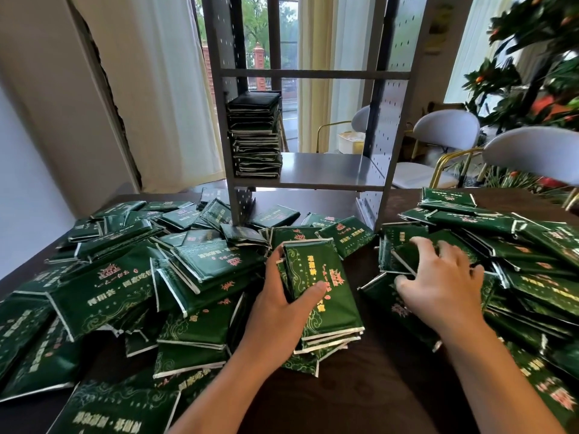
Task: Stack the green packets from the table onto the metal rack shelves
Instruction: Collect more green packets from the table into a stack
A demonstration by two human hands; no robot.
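Dark green packets with gold and red print lie in heaps across the dark table [369,386]. My left hand [282,302] grips a small stack of packets [322,292] at the table's middle, thumb on top, fingers round its left edge. My right hand [441,283] reaches into the right heap [526,245], its fingers curled over one packet [407,252]. The grey metal rack [313,170] stands at the table's far side. A tall stack of packets [255,136] fills the left end of its lower shelf; the right part of that shelf is bare.
A big heap of packets [125,277] covers the table's left half. White chairs [445,130] with gold legs stand behind the table at the right. A plant with orange fruit [539,57] fills the upper right. Curtains and a window lie behind the rack.
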